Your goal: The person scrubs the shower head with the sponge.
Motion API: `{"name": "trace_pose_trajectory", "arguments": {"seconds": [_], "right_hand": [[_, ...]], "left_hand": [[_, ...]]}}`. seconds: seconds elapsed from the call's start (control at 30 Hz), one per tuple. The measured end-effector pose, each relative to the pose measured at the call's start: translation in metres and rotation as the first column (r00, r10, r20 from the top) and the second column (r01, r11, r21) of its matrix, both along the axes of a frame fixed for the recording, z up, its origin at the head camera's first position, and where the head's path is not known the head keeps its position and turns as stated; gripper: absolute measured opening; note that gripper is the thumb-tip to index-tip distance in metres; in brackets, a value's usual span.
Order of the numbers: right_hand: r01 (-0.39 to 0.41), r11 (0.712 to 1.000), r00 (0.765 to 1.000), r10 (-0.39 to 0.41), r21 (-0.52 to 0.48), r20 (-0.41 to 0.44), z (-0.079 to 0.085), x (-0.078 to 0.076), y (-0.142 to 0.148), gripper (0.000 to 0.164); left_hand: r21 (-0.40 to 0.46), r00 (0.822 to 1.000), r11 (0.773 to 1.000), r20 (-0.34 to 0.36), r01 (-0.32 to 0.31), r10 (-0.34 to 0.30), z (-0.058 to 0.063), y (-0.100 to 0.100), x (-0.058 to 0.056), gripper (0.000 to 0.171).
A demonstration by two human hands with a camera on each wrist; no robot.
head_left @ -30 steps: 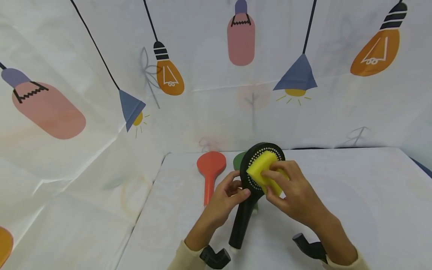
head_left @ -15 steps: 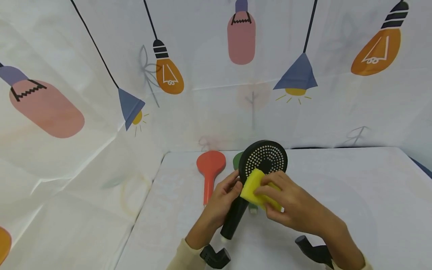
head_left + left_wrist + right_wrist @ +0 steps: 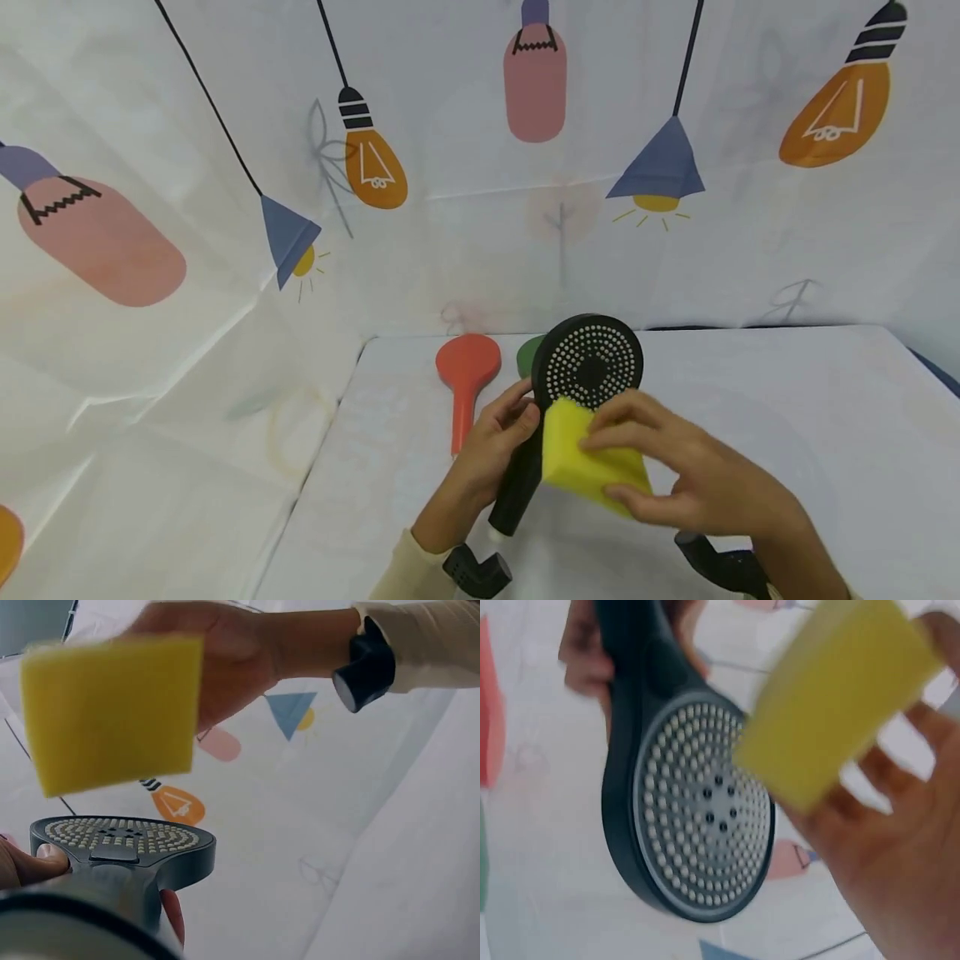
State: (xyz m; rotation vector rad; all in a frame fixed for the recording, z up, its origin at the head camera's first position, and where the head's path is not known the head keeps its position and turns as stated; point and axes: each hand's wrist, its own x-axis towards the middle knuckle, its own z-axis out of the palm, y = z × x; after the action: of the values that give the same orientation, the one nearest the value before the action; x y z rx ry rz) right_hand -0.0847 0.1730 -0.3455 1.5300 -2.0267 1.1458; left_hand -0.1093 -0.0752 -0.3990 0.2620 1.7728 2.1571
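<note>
A black shower head (image 3: 588,360), its round face dotted with pale nozzles, tilts with the handle pointing down and left. My left hand (image 3: 483,446) grips it around the neck, the thumb lying along the side. My right hand (image 3: 693,471) pinches a yellow sponge (image 3: 588,458) between fingers and thumb. In the head view the sponge overlaps the upper handle and the lower rim of the face. From the left wrist, the sponge (image 3: 112,712) is seen held apart from the nozzle face (image 3: 120,836). The right wrist view shows the nozzles (image 3: 705,810) fully, with the sponge blurred.
A red shower-head-shaped object (image 3: 468,367) lies on the white table (image 3: 787,433), left of the hands. Behind the black shower head, a green object (image 3: 527,357) is mostly hidden. A white cloth (image 3: 465,250) printed with lamps hangs behind. Black devices (image 3: 480,573) sit on both wrists.
The sponge has moved from the nozzle face down toward the handle and away from it, uncovering the nozzles. My left hand has shifted its thumb onto the neck; the shower head's handle end moved left.
</note>
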Motion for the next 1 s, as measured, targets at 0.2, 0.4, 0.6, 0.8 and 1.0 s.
{"name": "trace_pose_trajectory", "arguments": {"seconds": [0.2,0.4,0.6,0.8,1.0], "right_hand": [[0.457,0.844,0.873,-0.486,-0.279,-0.042,-0.002,-0.015,-0.002,0.055],[0.648,0.675,0.683,-0.72,-0.353,-0.122,-0.019,-0.031,-0.017,0.052],[0.678,0.662,0.637,-0.746,-0.319,-0.194,-0.027,-0.03,-0.03,0.048],[0.641,0.697,0.672,-0.712,-0.321,-0.205,-0.031,-0.028,-0.038,0.043],[0.582,0.765,0.741,-0.639,-0.277,-0.208,-0.03,-0.023,-0.044,0.039]], "left_hand": [[-0.002,1.0,1.0,0.009,0.02,-0.02,0.001,0.004,0.0,0.049],[0.01,0.999,0.999,-0.001,0.046,-0.046,-0.003,0.008,0.003,0.049],[0.007,0.998,0.998,-0.04,0.058,-0.058,-0.003,0.011,0.004,0.05],[0.022,0.998,0.998,-0.033,0.053,-0.052,-0.004,0.011,0.004,0.048],[0.034,0.998,0.998,-0.042,0.049,-0.047,-0.003,0.008,0.004,0.048]]}}
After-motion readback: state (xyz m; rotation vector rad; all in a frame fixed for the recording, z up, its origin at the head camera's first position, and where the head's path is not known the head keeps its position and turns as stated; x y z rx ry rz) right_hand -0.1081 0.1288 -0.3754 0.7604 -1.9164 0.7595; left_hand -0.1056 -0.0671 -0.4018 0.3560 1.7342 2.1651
